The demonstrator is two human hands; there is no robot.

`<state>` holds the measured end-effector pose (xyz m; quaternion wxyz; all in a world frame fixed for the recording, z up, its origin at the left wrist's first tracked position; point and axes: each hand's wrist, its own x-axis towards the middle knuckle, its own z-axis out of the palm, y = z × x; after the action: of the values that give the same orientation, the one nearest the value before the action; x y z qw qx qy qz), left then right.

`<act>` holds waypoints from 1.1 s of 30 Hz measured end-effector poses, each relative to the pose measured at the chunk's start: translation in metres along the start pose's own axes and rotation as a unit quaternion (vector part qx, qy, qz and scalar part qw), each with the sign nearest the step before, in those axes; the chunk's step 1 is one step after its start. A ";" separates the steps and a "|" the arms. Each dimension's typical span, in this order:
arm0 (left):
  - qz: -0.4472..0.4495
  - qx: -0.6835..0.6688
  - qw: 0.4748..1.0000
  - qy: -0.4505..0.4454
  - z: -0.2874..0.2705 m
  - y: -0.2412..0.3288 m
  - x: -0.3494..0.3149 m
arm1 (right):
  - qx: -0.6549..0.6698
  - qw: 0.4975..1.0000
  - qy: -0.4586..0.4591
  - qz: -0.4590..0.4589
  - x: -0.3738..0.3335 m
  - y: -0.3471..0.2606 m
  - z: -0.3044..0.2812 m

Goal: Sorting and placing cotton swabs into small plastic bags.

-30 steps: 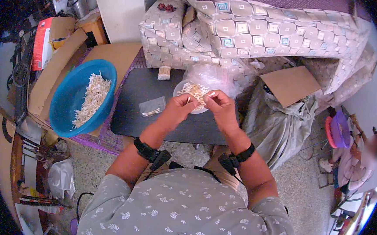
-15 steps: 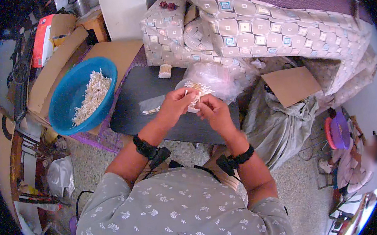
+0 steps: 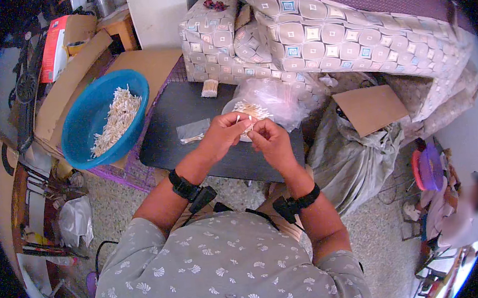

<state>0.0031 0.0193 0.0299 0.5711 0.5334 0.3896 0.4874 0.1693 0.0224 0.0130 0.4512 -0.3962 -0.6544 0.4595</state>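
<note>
Over black table (image 3: 191, 99), hands (image 3: 246, 137) pinch thin white swabs (image 3: 243, 124).

Soft, even daylight fills the scene, brightest toward twelve o'clock, where the pale wall panel (image 3: 157, 16) nearly washes out. Shadows are faint and short. The clear plastic bag (image 3: 271, 97) near the centre catches a mild white sheen, with no harsh glare. Focus is sharp in the middle, over the dark tabletop (image 3: 191, 105). The fisheye bends straight edges toward the rim, and detail smears and softens at three, six and nine o'clock. A black vignette closes all four corners.
</note>
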 end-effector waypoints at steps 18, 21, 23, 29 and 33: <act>0.016 0.014 1.000 -0.012 -0.002 -0.015 0.000 | -0.054 0.999 -0.005 0.008 0.000 0.018 0.003; -0.004 -0.024 1.000 -0.016 -0.010 -0.029 -0.001 | -0.026 0.997 -0.058 0.036 -0.005 0.019 0.000; -0.022 -0.060 0.998 -0.018 -0.015 -0.033 -0.003 | -0.029 0.997 -0.067 0.039 -0.007 0.021 0.000; 0.004 -0.061 0.997 0.046 -0.028 -0.051 -0.006 | -0.137 0.990 -0.019 0.031 0.001 0.027 -0.009; -0.050 -0.224 0.970 0.082 -0.041 -0.069 -0.005 | -0.259 0.962 0.012 -0.084 0.023 0.036 -0.023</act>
<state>-0.0276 0.0268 -0.0435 0.6659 0.3301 0.3425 0.5747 0.1889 0.0590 -0.0120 0.3779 -0.4490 -0.7763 0.2302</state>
